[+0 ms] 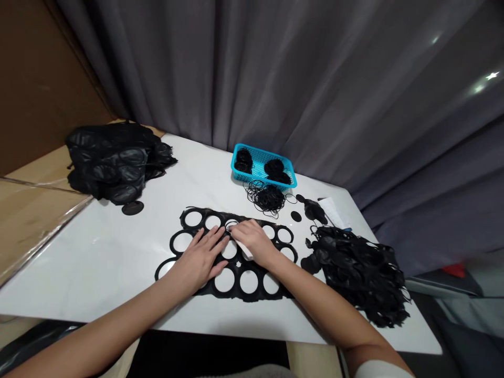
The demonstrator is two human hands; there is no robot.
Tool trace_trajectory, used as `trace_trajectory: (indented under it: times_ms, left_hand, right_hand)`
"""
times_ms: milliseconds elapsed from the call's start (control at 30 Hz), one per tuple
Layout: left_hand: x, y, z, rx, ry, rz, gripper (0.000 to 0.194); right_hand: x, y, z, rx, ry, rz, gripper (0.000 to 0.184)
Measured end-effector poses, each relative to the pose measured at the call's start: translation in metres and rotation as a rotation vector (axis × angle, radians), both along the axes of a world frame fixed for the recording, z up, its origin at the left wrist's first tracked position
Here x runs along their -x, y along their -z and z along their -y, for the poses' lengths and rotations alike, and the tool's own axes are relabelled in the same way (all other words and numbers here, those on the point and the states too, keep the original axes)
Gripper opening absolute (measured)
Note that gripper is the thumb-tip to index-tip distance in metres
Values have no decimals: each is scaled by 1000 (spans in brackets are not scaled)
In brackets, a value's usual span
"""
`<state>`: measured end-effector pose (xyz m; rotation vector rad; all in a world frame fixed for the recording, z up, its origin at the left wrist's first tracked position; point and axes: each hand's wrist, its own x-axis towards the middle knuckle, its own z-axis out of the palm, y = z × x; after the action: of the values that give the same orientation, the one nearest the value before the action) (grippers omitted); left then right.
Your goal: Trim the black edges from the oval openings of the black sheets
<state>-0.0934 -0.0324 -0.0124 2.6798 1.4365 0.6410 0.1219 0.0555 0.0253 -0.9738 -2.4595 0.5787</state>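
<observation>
A black rubber sheet (238, 299) with rows of round holes lies flat on the white table. My left hand (200, 257) rests on the sheet's left half, fingers spread and palm down. Just right of it, my right hand (254, 241) is closed, its fingertips at a hole in the top row, where a thin black ring (231, 223) shows. A white piece (244, 251) sticks out from under the right hand; its kind is hidden by the fingers. The two hands' fingertips are close together.
Behind the sheet stands a blue basket (258, 167) holding bundles of black rings, with a loose pile of thin rings (270, 198) before it. Black rubber scraps (358, 273) heap on the right. Black sheets (114, 160) are stacked back left. A grey curtain (252, 73) hangs behind.
</observation>
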Motion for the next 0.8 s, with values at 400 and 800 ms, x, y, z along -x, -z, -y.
trace_trajectory:
  times_ms: [400,800]
  left_hand:
    - [17,-3,5,-13,-79,16,57]
    - [31,2,18,4,-183,-49,56]
  right_hand:
    - [4,-21,-43,157,349,-226,21]
    - [49,1,-1,370,-17,-268,10]
